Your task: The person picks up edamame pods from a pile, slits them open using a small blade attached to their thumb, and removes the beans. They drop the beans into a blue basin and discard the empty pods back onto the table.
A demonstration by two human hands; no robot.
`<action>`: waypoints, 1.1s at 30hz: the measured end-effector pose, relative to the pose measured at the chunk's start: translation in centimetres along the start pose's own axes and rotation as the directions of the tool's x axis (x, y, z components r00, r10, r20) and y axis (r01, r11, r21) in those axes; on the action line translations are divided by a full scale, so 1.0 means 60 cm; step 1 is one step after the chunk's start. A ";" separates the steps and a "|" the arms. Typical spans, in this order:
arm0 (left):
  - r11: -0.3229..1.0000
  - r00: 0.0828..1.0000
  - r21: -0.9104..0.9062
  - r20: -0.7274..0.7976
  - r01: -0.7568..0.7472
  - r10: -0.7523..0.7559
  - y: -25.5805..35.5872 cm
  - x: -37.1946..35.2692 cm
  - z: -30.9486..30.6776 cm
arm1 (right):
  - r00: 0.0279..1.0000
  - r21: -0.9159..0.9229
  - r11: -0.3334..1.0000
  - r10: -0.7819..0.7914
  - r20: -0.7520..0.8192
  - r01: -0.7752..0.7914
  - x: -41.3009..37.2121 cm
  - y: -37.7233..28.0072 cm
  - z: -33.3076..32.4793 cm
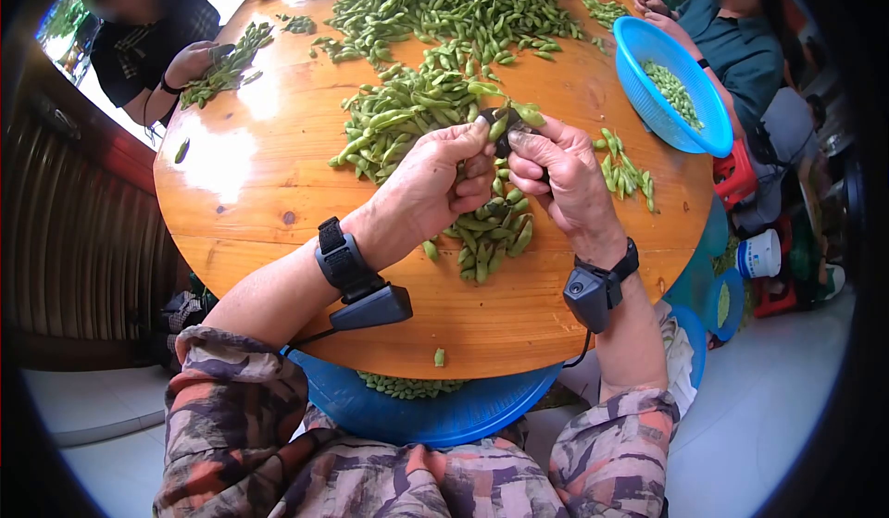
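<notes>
Over the near pile of green soybean pods (pixel 482 245), my two hands meet at the fingertips. My left hand (pixel 433 174) is closed, its thumb and forefinger pinching a green soybean pod (pixel 500 122). My right hand (pixel 567 171) is closed too and grips at the same pod from the right. Something dark (pixel 505 134) covers or sits at the fingertips between the hands; I cannot make out exactly what it is. A larger heap of pods (pixel 398 115) lies just beyond my left hand. Each wrist wears a strapped black device.
A round wooden table (pixel 278 249) carries a big pod mound (pixel 444 4) at the back. At my lap rests a blue basin (pixel 463 418) with shelled beans. A blue basket (pixel 639 92) tilts at the right edge. Two people handle pods at far left and right.
</notes>
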State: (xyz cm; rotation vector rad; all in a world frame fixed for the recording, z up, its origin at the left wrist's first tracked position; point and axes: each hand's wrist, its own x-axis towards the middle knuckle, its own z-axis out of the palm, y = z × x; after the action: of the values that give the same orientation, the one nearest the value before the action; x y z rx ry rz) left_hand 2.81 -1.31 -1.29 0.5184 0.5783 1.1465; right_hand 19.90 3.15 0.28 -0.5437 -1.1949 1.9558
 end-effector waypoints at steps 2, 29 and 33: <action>1.000 1.000 -0.017 0.026 0.005 -0.004 0.000 -0.001 0.000 | 0.999 -0.038 0.998 -0.048 0.007 0.048 -0.002 0.002 0.002; 0.990 0.999 0.141 0.053 -0.009 0.002 0.019 -0.001 0.007 | 0.951 -0.486 0.843 -0.302 -0.072 0.231 -0.009 -0.004 0.034; 0.803 0.996 0.593 -0.013 -0.063 0.088 0.032 -0.001 0.008 | 0.993 -0.398 0.914 -0.101 -0.053 0.072 -0.015 -0.011 0.027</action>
State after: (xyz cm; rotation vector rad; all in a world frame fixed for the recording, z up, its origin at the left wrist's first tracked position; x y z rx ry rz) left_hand 1.78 -0.76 0.30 1.0681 0.9701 1.0397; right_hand 19.58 1.73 1.58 -0.7474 -1.5522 1.6082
